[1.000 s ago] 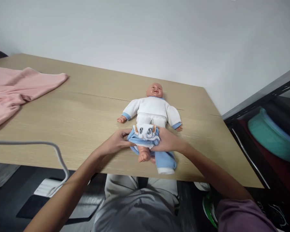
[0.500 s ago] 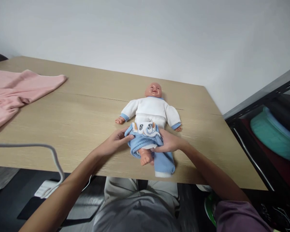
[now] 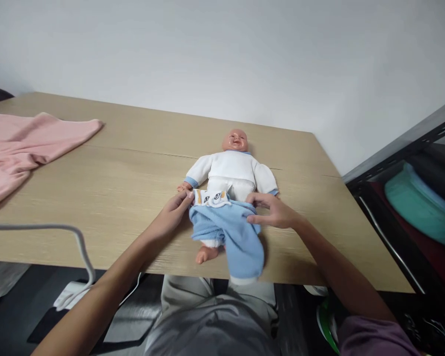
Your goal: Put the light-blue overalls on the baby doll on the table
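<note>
A baby doll [image 3: 232, 165] in a white top with blue cuffs lies on its back, head toward the wall. Blue doll pants [image 3: 241, 232] with a white cartoon-face patch cover its legs. One bare foot [image 3: 206, 254] sticks out of the leg on my left; the other pant leg hangs flat over the table edge, its foot hidden. My left hand [image 3: 176, 208] pinches the waist edge beside the patch. On the other side, my right hand [image 3: 272, 210] grips the waist of the pants between thumb and fingers.
A pink cloth [image 3: 33, 143] lies on the left of the wooden table [image 3: 141, 178]. A grey cable [image 3: 70, 228] arches over the near left edge. To the right stands a black shelf [image 3: 393, 168] holding a teal item [image 3: 419, 207].
The pants have been spread wider, and the patch has shifted left. The exposed foot has moved left, and the loose pant leg now lies in front. My right hand has moved right and slightly up.
</note>
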A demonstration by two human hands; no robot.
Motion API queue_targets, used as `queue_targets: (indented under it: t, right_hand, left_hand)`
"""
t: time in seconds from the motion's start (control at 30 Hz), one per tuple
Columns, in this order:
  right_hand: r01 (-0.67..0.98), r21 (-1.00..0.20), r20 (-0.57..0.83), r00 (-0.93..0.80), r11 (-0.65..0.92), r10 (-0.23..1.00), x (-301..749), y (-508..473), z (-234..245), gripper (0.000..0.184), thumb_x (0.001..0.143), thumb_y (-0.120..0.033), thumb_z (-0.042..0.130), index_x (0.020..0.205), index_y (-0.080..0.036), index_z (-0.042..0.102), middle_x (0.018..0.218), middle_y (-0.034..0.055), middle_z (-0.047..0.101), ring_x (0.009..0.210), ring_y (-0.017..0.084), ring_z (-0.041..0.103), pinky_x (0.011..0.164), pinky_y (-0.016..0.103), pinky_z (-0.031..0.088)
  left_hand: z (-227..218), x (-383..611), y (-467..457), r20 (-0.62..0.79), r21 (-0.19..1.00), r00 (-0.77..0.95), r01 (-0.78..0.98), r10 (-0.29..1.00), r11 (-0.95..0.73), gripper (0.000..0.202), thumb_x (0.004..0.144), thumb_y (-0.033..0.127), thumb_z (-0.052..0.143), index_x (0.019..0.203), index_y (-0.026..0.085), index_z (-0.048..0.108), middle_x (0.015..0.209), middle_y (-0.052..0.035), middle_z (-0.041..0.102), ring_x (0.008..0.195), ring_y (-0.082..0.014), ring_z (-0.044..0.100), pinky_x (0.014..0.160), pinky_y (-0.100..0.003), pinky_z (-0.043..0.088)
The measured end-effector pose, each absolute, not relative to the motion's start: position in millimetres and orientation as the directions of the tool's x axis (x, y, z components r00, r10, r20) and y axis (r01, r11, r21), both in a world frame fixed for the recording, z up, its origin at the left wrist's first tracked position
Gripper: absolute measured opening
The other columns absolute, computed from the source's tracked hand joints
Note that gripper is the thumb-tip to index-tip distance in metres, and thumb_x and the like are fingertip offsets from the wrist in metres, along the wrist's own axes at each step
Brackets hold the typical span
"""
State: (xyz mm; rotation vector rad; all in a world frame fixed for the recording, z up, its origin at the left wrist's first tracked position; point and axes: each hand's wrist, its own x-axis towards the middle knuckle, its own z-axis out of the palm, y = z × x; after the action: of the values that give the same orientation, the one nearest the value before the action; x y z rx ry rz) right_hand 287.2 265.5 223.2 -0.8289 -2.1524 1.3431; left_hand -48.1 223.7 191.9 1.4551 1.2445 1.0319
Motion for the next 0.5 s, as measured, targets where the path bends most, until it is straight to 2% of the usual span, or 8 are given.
queue_targets:
  t: [0.07,0.13,0.2,0.27,0.33,0.4,0.43,0.5]
  right_hand:
    - [0.154,-0.966,0.049,-0.677,0.206,0.735,298.5,269.5,213.9,0.04,0.096,-0.055,0.086,0.095,-0.021,0.064,0.089,-0.0035,0.059,0.081,0.014,0.059,0.076,0.025,0.051]
    - [0.114,-0.986,0.012,-0.668,0.119,0.744,304.3,271.8,206.9,0.042,0.096,-0.057,0.086,0.1,-0.021,0.064,0.089,-0.0042,0.058,0.078,0.013,0.058,0.072,0.023,0.049]
    - [0.169,-0.976,-0.026,-0.71,0.135,0.704,304.9,271.1,205.9,0.044,0.098,-0.06,0.082,0.113,-0.021,0.07,0.095,-0.0018,0.064,0.085,0.015,0.062,0.077,0.024,0.051]
    - [0.258,-0.943,-0.062,-0.76,0.212,0.647,302.1,267.2,210.8,0.049,0.099,-0.062,0.08,0.125,-0.021,0.074,0.095,-0.0014,0.066,0.085,0.016,0.063,0.078,0.025,0.052]
    - [0.305,-0.901,-0.057,-0.789,0.31,0.612,297.8,260.8,218.3,0.048,0.095,-0.062,0.085,0.121,-0.021,0.078,0.09,-0.0025,0.065,0.082,0.016,0.06,0.077,0.026,0.051]
    - [0.284,-0.88,0.0,-0.801,0.381,0.598,293.4,253.5,224.3,0.043,0.09,-0.059,0.09,0.109,-0.022,0.079,0.096,-0.0006,0.068,0.088,0.019,0.062,0.082,0.029,0.054]
    - [0.261,-0.882,0.031,-0.798,0.392,0.602,291.7,250.2,225.7,0.041,0.089,-0.057,0.091,0.106,-0.022,0.079,0.102,0.0009,0.07,0.093,0.02,0.064,0.086,0.031,0.056]
    - [0.21,-0.922,0.046,-0.775,0.326,0.63,289.2,245.0,224.2,0.041,0.09,-0.055,0.09,0.113,-0.023,0.077,0.106,0.001,0.07,0.095,0.019,0.065,0.087,0.03,0.056]
  left_hand:
    - [189.8,-52.6,229.4,0.021,0.963,0.163,0.261,0.986,-0.064,0.055,0.111,0.07,0.054,0.112,0.018,0.071,0.115,-0.0098,0.074,0.108,-0.0265,0.068,0.096,-0.037,0.056]
    - [190.2,-54.7,234.7,0.053,0.927,0.161,0.359,0.986,-0.109,0.048,0.111,0.065,0.054,0.11,0.019,0.069,0.111,-0.0083,0.072,0.105,-0.0262,0.066,0.096,-0.038,0.054]
    - [195.5,-53.7,238.7,0.141,0.874,0.135,0.448,0.981,-0.188,0.044,0.112,0.059,0.051,0.117,0.02,0.068,0.118,-0.0098,0.073,0.111,-0.0285,0.067,0.102,-0.042,0.053]
    - [207.5,-49.7,241.1,0.196,0.825,0.18,0.501,0.964,-0.262,0.044,0.114,0.057,0.048,0.127,0.02,0.068,0.13,-0.0125,0.072,0.124,-0.0316,0.065,0.113,-0.047,0.05]
    - [225.6,-43.8,243.4,0.197,0.78,0.337,0.515,0.921,-0.355,0.045,0.114,0.057,0.05,0.134,0.022,0.071,0.141,-0.013,0.071,0.136,-0.0335,0.061,0.122,-0.049,0.045]
    - [247.1,-37.3,248.3,0.144,0.745,0.53,0.498,0.835,-0.445,0.042,0.111,0.056,0.057,0.137,0.027,0.074,0.148,-0.0104,0.071,0.144,-0.0343,0.057,0.127,-0.049,0.042]
    - [258.0,-34.1,252.3,0.108,0.732,0.609,0.486,0.786,-0.477,0.039,0.109,0.055,0.062,0.133,0.029,0.077,0.149,-0.0086,0.072,0.147,-0.0347,0.056,0.128,-0.048,0.042]
    - [277.7,-27.2,263.8,0.01,0.737,0.714,0.469,0.7,-0.488,0.033,0.101,0.054,0.074,0.123,0.031,0.084,0.143,-0.0065,0.077,0.144,-0.0351,0.06,0.124,-0.045,0.047]
